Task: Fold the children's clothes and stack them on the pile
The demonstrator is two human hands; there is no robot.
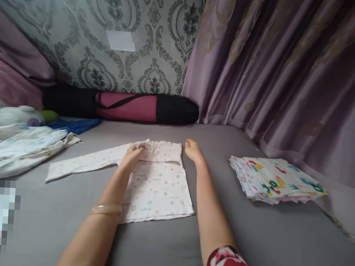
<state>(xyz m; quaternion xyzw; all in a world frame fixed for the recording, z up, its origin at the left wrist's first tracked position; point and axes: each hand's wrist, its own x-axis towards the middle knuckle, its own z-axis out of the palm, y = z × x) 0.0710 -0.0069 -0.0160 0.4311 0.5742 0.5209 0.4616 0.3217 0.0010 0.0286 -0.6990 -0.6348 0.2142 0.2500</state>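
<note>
A small white long-sleeved top [158,192] with a tiny coloured print lies spread on the grey bed sheet. One sleeve stretches out to the left, and the other is folded across the upper part. My left hand [133,155], with a pale bangle on its wrist, pinches the fabric near the left shoulder. Just beyond the top's right edge is my right hand [193,151]. Its fingers are loosely curled together, and nothing shows in them; it looks apart from the cloth.
A stack of folded printed clothes [283,179] sits at the right. Loose pale clothes [23,147], a blue cloth [75,124] and a white plush toy [17,116] lie at the left. A long black and pink bag [128,106] runs along the wall, beside purple curtains [244,65].
</note>
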